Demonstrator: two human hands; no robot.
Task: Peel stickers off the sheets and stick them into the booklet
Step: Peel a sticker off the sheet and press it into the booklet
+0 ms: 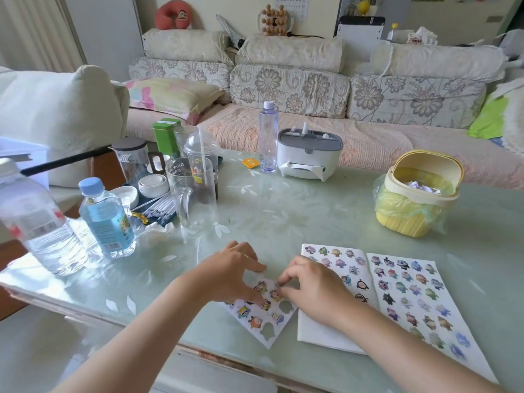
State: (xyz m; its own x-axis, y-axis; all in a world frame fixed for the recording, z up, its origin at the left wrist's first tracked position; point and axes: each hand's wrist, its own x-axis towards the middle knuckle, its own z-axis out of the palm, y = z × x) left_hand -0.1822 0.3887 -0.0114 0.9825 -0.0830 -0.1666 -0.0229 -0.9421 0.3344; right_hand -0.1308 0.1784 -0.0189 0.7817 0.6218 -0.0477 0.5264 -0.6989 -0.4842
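Head view, sheet (263, 319) at near desk (283, 211) edge, left grip (235, 273) spread, pressing sheet flat, right grip (314, 287) pinching a sticker (275, 294) on it, open booklet (402, 293) just right of sheet, bin (411, 219) far right, bottles (107, 219) left.

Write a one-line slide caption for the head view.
Left hand presses a sticker sheet flat while the right hand pinches a sticker on it, beside the open booklet on the table.
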